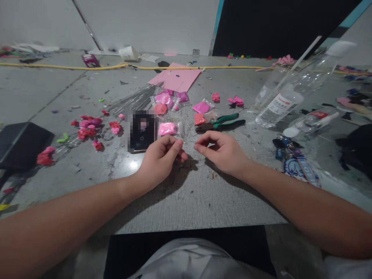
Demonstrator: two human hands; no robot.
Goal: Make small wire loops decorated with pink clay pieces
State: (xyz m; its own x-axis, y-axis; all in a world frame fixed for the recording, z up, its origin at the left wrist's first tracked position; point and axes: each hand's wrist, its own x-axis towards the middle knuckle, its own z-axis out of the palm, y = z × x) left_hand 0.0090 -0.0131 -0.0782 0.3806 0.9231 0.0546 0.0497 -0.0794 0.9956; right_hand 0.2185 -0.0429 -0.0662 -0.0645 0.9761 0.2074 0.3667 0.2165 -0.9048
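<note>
A thin wire (188, 142) spans the small gap between my hands above the grey table. My left hand (163, 157) pinches its left end between thumb and forefinger. On the other side my right hand (222, 150) is closed in a pinch on the wire's right end. Just beyond my left hand lies a bag of bright pink clay (167, 128), with a phone (142, 131) to its left. Green-handled pliers (222, 123) rest behind my right hand, by a bag of red-orange clay (200, 119). More bags of pink clay (164, 99) lie farther back.
A bundle of wires (136, 100) and a pink sheet (177, 76) lie behind. Red and pink clay flowers (87, 126) are at left, near a black box (24, 145). Plastic bottles (279, 104) and a keychain (298, 166) stand or lie at right. A yellow cable (209, 68) crosses the back.
</note>
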